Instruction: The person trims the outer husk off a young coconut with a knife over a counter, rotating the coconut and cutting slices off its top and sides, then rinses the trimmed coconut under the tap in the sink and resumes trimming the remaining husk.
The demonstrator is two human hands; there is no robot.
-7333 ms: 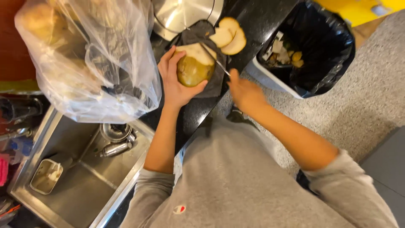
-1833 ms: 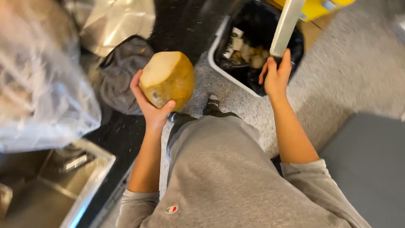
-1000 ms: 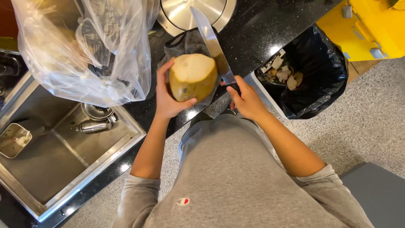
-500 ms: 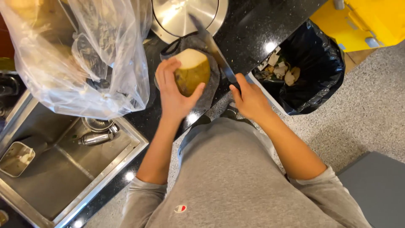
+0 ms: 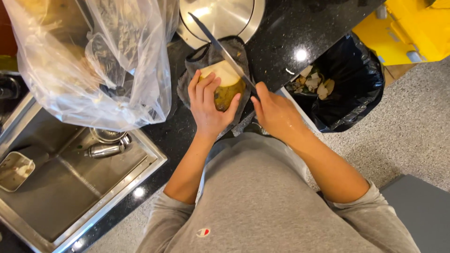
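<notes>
- The left hand [image 5: 208, 105] is cupping a coconut [image 5: 225, 86] from the near side, fingers spread over its greenish-brown husk and hiding much of it; the pale, cut top is facing away from the person.
- The right hand [image 5: 276, 112] is closing around the handle of a long knife [image 5: 220, 49]; the handle itself is being covered by the fingers, so only the slim steel blade is showing, lying across the coconut's pale top.
- The coconut is sitting on a crumpled grey cloth [image 5: 206, 58], which is lying on the glossy black counter [image 5: 276, 37] near its edge.
- Just beyond the cloth, a round shiny metal lid or pot [image 5: 225, 16] is being cut off by the top edge.
- To the left, a large clear plastic bag [image 5: 93, 61] is bulging; its contents are hard to make out through the creased film.
- Below it, a steel sink [image 5: 70, 187] is holding a metal bottle [image 5: 103, 150].
- To the right, a bin with a black liner [image 5: 356, 89] is holding pale husk scraps.
</notes>
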